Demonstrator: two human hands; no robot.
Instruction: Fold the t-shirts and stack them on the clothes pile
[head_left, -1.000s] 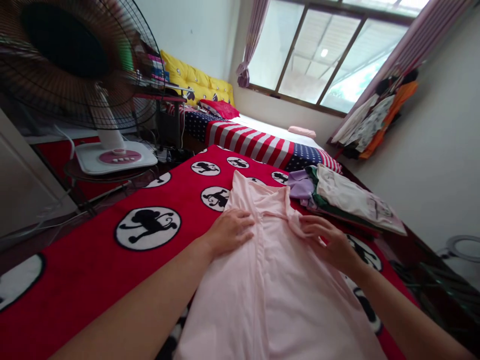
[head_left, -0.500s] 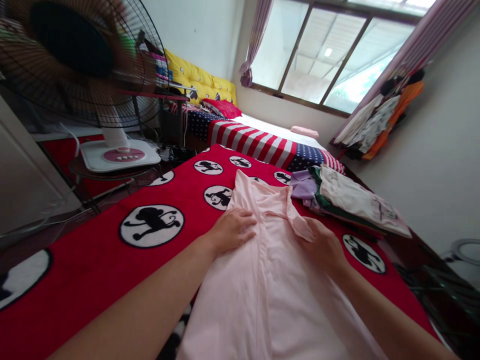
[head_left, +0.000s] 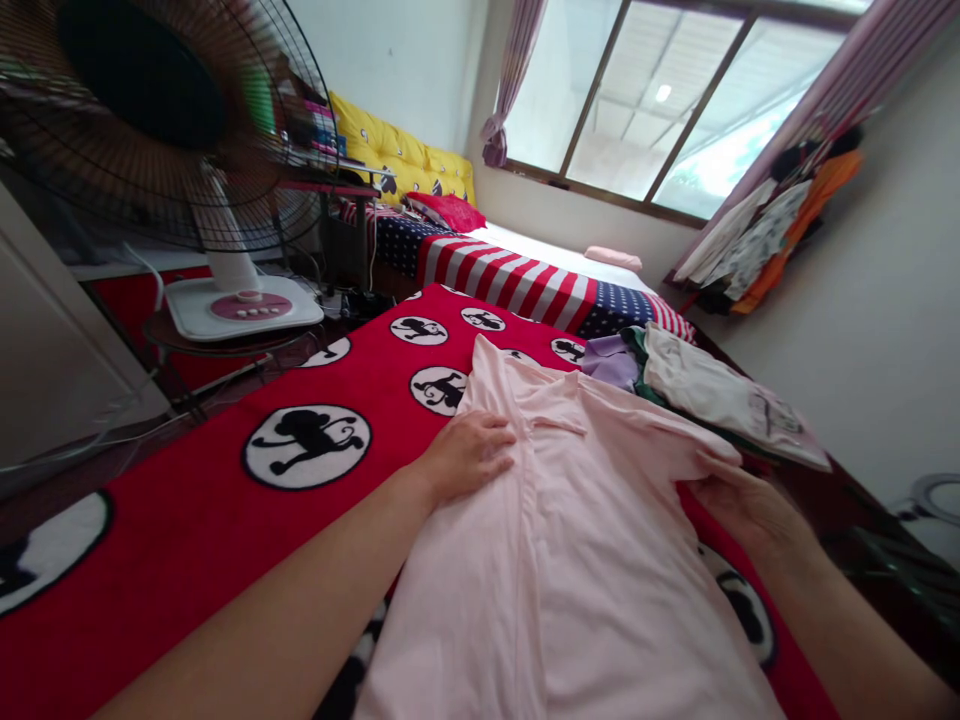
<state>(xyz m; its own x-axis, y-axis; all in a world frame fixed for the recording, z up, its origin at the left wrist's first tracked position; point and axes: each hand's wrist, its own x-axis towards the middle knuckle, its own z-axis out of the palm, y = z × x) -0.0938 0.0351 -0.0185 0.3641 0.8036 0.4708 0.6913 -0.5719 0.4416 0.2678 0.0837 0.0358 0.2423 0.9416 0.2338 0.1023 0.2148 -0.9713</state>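
A pale pink button-front shirt point(head_left: 570, 560) lies spread on a red blanket with round black-and-white monkey prints point(head_left: 187, 450). My left hand point(head_left: 469, 458) rests flat on the shirt's chest, beside the placket, with nothing gripped. Out at the far right, my right hand point(head_left: 742, 510) pinches the end of the shirt's sleeve point(head_left: 675, 440), which is stretched across the blanket. Just beyond that sleeve lies a stack of folded clothes point(head_left: 720, 395), with a white printed garment on top and purple and green ones beneath.
A standing electric fan point(head_left: 172, 130) with a white base is at the left. Behind the blanket is a bed with a stars-and-stripes cover point(head_left: 510, 285), under a window point(head_left: 660, 100). Clothes point(head_left: 765, 235) hang on the right wall.
My right hand has moved outward to the right, drawing the shirt's sleeve and shoulder flat from their folded position near the collar. My left hand has stayed on the chest.
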